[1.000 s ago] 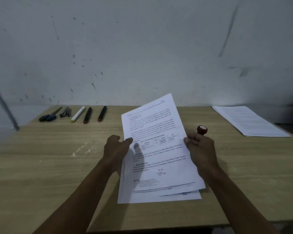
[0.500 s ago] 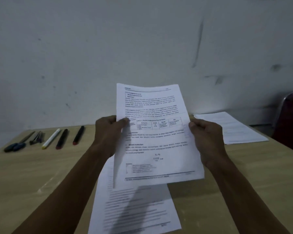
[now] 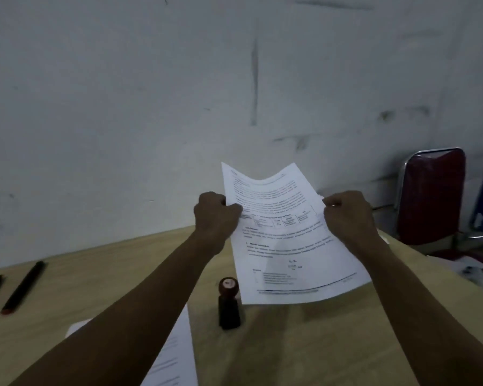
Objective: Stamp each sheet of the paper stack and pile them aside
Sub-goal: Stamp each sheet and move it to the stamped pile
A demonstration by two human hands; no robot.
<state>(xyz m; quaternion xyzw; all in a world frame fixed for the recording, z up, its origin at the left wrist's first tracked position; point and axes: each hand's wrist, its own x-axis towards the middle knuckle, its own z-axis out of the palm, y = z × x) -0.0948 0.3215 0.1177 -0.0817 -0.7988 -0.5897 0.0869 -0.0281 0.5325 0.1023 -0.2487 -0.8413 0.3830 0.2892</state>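
A printed white sheet point(image 3: 290, 240) hangs in the air over the far right part of the wooden table point(image 3: 304, 344). My left hand point(image 3: 215, 215) pinches its left edge and my right hand point(image 3: 346, 215) pinches its right edge. A dark stamp point(image 3: 229, 302) with a red cap stands upright on the table just below and left of the sheet. The paper stack point(image 3: 173, 358) lies near the front edge, partly hidden under my left forearm. The pile set aside is hidden behind the held sheet.
Two dark pens point(image 3: 23, 288) lie at the table's left. A red chair point(image 3: 430, 196) with a metal frame stands beyond the table's right end, against the grey wall point(image 3: 151, 107).
Both hands have carried the sheet up off the stack and toward the far right. My view has swung right, so the stamp now shows free on the table.
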